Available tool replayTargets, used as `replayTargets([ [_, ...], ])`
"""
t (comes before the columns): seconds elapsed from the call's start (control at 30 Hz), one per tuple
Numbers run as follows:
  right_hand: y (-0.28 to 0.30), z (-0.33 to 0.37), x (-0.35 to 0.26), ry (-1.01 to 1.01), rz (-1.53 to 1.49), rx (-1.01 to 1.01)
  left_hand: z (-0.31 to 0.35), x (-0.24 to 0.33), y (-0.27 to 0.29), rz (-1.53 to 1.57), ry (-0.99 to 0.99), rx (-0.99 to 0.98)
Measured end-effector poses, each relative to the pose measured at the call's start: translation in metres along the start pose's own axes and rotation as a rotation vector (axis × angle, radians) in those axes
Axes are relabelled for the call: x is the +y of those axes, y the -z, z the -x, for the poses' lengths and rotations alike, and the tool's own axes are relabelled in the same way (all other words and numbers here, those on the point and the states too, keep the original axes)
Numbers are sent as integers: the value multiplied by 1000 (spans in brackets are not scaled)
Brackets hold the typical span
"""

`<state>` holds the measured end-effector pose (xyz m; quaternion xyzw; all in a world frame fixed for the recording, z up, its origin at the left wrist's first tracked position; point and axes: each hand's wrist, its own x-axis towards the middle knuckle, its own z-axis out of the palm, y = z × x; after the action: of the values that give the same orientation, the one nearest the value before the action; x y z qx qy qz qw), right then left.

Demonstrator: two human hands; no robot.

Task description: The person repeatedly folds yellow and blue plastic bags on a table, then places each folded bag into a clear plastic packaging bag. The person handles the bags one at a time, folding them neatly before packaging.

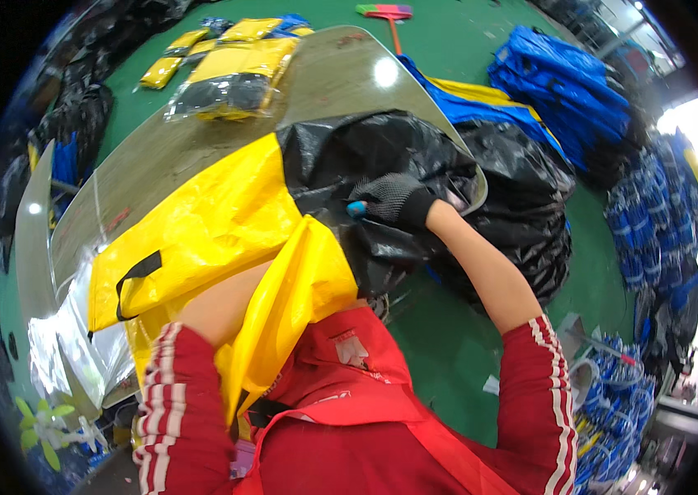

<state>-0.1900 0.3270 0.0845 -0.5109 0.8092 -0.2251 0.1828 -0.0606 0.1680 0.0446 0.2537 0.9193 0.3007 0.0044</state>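
A large yellow-and-black tarpaulin bag [200, 223] lies over the near side of the table, its black part to the right. A black strap handle [141, 276] is on its yellow side. My right hand [394, 200], in a dark grey knit glove, closes on the black material; blue shows at a fingertip. My left forearm [229, 305] reaches in under a yellow flap, which hides that hand and its fingers. Loose yellow material hangs down over the front of my red apron [365, 363].
On the table [341, 70] lie folded yellow-and-black packs [233, 74] in clear plastic. Clear plastic sheets [89, 322] sit at its left end. Black material [522, 206] and blue tarpaulin [559, 91] pile up on the right. A broom [386, 11] lies beyond the table.
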Motion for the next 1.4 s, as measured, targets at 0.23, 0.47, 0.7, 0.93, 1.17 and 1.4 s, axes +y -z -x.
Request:
replayTargets([
  [0.23, -19, -10, 27, -128, -53, -139, 227, 21, 156, -408, -1, -169],
  [0.47, -16, -26, 23, -156, 48, -156, 449, 98, 93, -549, 711, 65],
  [0.7, -8, -32, 15, -176, 62, -342, 488, 56, 30, 928, 1116, 683],
  [0.93, -19, -24, -8, -189, 413, -230, 397, 72, 110, -521, 822, 945],
  [1.17, -15, -26, -13, -285, 434, -301, 309, -2, 94, -358, 1063, 105],
  [1.4, -18, -36, -28, -297, 622, -342, 236, 27, 112, -976, 746, 100],
])
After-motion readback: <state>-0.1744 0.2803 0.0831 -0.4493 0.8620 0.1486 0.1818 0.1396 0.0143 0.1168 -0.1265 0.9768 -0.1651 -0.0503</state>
